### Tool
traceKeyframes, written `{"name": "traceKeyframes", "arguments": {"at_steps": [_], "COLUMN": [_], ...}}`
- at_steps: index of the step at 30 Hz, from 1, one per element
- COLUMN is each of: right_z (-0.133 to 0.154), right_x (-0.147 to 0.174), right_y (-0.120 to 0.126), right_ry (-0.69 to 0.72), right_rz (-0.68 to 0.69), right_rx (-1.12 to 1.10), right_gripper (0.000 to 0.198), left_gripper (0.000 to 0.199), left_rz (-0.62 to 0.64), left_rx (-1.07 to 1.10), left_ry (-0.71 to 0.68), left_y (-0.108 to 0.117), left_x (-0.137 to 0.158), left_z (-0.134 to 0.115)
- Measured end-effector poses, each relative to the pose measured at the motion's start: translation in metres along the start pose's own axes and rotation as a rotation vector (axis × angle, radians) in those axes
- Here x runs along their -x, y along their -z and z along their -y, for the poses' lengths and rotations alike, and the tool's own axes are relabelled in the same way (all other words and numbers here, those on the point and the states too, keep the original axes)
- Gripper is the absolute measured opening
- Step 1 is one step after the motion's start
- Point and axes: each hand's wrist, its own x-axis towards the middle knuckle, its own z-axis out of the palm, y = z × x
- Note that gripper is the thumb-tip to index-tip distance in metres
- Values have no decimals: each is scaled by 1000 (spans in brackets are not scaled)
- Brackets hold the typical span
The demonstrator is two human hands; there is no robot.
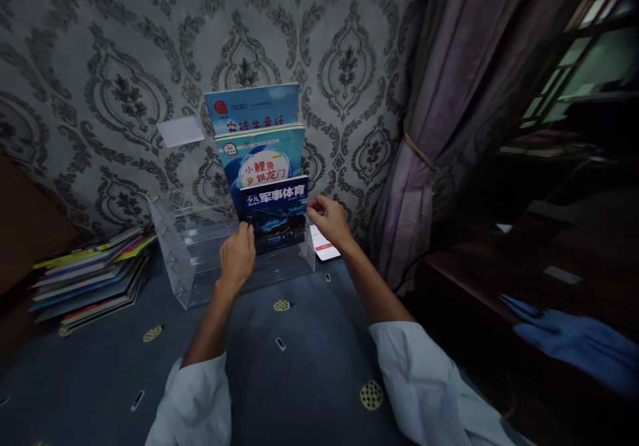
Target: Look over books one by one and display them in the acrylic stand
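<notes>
A dark blue book (277,218) with white title letters stands upright at the front tier of a clear acrylic stepped rack (172,249). My left hand (237,254) is closed at its left edge, the thumb and fingers pinching the cover's side. At the right edge my right hand (329,220) pinches the book near its upper corner. Behind it, a turquoise book (259,160) and a taller blue book (257,100) stand in the rack's higher tiers, partly covered. The left part of the rack holds no books.
To the left lies a stack of thin books (94,279). A phone with a lit screen (324,243) rests behind the rack's right end. A patterned wall (344,53) stands behind, with a tied purple curtain (409,193) at right. Blue cloth (574,343) lies further right.
</notes>
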Motion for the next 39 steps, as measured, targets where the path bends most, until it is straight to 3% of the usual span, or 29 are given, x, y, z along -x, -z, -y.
{"name": "traceKeyframes", "arguments": {"at_steps": [15, 33, 39], "right_z": [-1, 32, 44], "right_x": [-1, -6, -5], "right_y": [8, 49, 56], "right_ry": [-6, 23, 72], "right_rz": [100, -26, -52], "right_rx": [48, -90, -100], "right_gripper": [12, 19, 17], "left_gripper": [31, 35, 37], "left_rz": [-19, -26, -194], "left_rx": [-14, 5, 202], "left_ry": [-15, 7, -152], "left_y": [4, 11, -6], "left_x": [1, 7, 9], "left_z": [-1, -7, 14]}}
